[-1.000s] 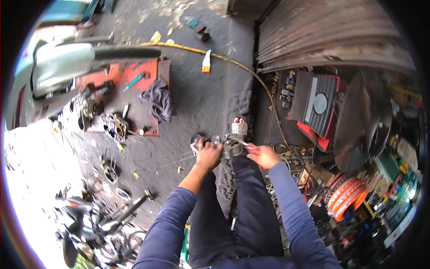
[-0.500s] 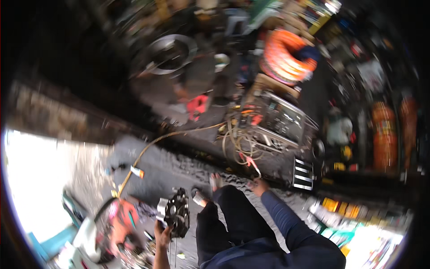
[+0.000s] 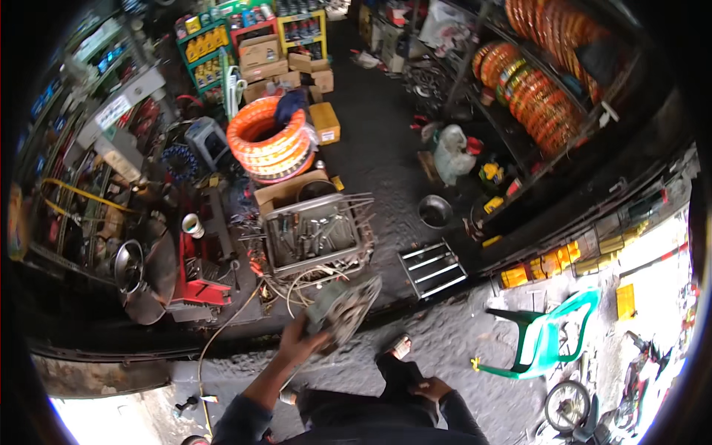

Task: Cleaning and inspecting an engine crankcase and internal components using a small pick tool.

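My left hand (image 3: 299,345) is closed on the edge of a grey metal engine casing (image 3: 347,308), held out in front of me at the near side of a tool tray (image 3: 283,261). The casing is slightly blurred, and its round openings face partly to the right. Several metal hand tools (image 3: 319,231) lie in the tray. Beside my right thigh hangs my right hand (image 3: 433,389), its fingers loosely apart with nothing seen in them. Both feet are on the grey ground, one sandalled foot (image 3: 400,346) ahead.
A raised edge (image 3: 415,315) crosses in front of me. Beyond it stand a slatted metal rack (image 3: 432,271), a black bowl (image 3: 434,211), stacked orange-wrapped tyres (image 3: 268,141) and a red tool box (image 3: 204,285). A green plastic chair (image 3: 545,341) lies at right. A hose (image 3: 202,363) trails at left.
My view has swung to the right, bringing the tool tray ahead. The engine casing has come from low at my left to out in front. My right hand has drawn back to my thigh.
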Demonstrator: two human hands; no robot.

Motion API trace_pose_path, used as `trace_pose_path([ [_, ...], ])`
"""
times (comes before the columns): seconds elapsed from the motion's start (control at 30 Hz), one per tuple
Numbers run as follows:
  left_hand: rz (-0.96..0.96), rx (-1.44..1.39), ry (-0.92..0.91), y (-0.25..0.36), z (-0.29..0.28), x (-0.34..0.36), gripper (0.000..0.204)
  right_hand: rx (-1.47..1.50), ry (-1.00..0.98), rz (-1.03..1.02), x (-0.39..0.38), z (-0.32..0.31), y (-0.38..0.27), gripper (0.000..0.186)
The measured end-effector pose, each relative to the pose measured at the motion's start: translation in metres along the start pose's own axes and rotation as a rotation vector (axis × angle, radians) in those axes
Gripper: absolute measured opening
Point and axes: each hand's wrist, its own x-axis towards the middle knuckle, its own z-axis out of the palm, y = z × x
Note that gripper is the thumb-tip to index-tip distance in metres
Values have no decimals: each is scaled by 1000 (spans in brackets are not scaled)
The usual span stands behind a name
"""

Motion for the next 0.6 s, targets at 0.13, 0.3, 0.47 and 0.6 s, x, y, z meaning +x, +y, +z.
trace_pose_path([
  [0.13, 112, -153, -75, 42, 155, 114, 56, 639, 383, -357, -22, -79, -69, 73],
  [0.3, 410, -347, -50, 93, 328, 199, 47, 463, 691, -559, 5, -189, -122, 105],
  [0.47, 314, -596, -40, 93, 372, 285, 53, 644, 1040, -586, 45, -301, -146, 31],
  [0.6, 358, -525, -146, 88, 351, 384, 49, 280, 1247, -549, 101, -407, -139, 37],
])
